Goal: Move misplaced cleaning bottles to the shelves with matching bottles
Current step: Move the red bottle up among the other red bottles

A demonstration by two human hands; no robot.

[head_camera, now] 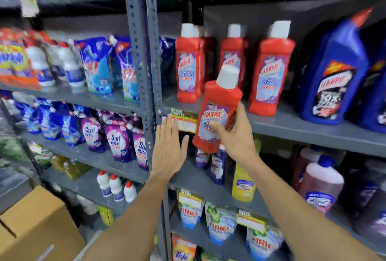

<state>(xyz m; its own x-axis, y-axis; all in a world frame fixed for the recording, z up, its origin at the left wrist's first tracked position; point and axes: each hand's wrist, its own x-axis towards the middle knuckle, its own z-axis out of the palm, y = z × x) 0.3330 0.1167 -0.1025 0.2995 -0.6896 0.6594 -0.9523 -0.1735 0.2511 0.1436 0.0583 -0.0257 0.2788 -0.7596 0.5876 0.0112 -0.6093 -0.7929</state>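
Observation:
My right hand [237, 135] grips a red Harpic bottle [217, 110] with a white cap, tilted slightly right, in front of the grey shelf edge [302, 129]. On that shelf stand matching red Harpic bottles [189, 66], with another at the right [270, 72] and one behind the held bottle. My left hand [169, 148] is flat and spread, fingers up, beside the grey shelf upright [146, 72], holding nothing.
Big blue Harpic bottles [334, 72] stand right of the red ones. Detergent pouches [117, 135] fill the left rack. Below are a yellow bottle [243, 185], a pink bottle [321, 185], small white bottles [117, 187] and Ariel pouches [219, 225]. A cardboard box [39, 229] sits lower left.

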